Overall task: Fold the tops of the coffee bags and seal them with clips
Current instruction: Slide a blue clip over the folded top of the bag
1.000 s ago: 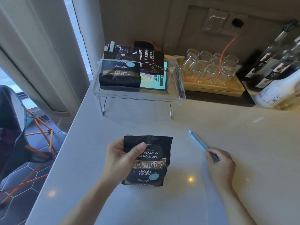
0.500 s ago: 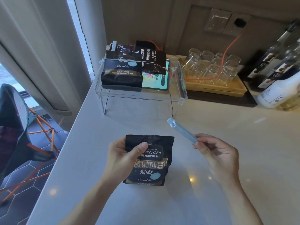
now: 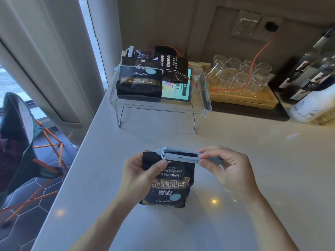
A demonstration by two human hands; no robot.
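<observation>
My left hand (image 3: 143,175) pins the coffee bag (image 3: 167,180) upright on the bench (image 3: 253,178); my right hand (image 3: 224,166), at three o'clock, pinches the clip (image 3: 178,155). I seat it squarely across the fold before snapping.

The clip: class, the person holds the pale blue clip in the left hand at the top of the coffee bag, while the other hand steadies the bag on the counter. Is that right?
Not quite. The head view shows the pale blue clip in the right hand, at the top of the coffee bag. The left hand steadies the bag on the counter.
</observation>
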